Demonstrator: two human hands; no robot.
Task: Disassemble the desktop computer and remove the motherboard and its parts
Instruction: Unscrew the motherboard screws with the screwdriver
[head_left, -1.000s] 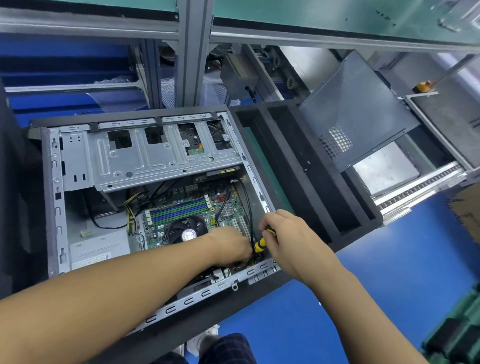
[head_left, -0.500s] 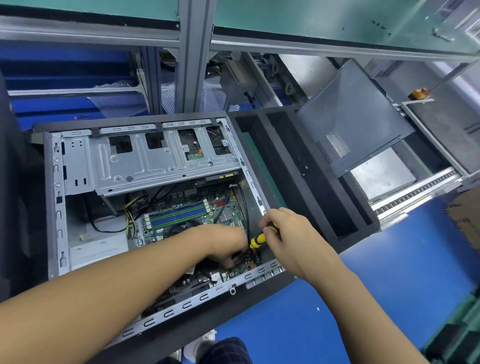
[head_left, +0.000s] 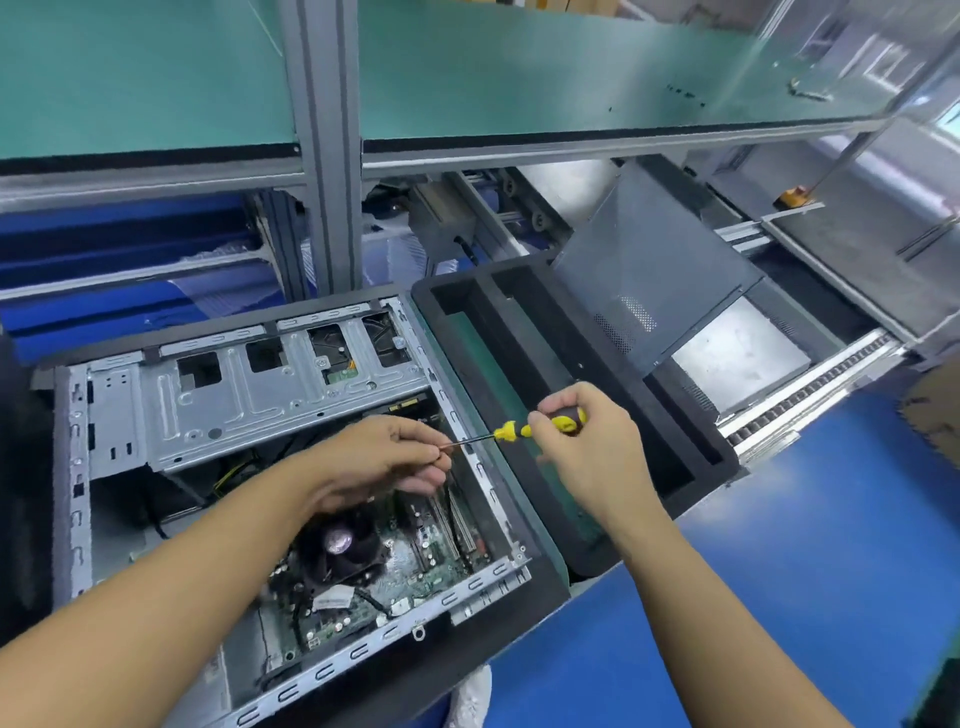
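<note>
An open desktop case (head_left: 72, 467) lies on its side in front of me. Inside it the green motherboard (head_left: 415, 571) shows, with a black CPU fan (head_left: 340, 545) on it. My right hand (head_left: 587, 447) grips the yellow and black screwdriver (head_left: 540, 427), held level above the case's right edge. My left hand (head_left: 384, 457) pinches at the tip of the screwdriver's shaft; a screw there is too small to make out. A grey drive cage (head_left: 249, 405) spans the back of the case.
A black foam tray (head_left: 561, 395) with long slots sits right of the case. The removed grey side panel (head_left: 654, 260) leans behind it, over a conveyor (head_left: 810, 400). A green shelf on a grey post (head_left: 322, 156) hangs overhead. The floor is blue (head_left: 779, 545).
Both hands rose out of the case's lower right corner. The screwdriver went from pointing down at the board to lying level, and my left fingers closed on its tip.
</note>
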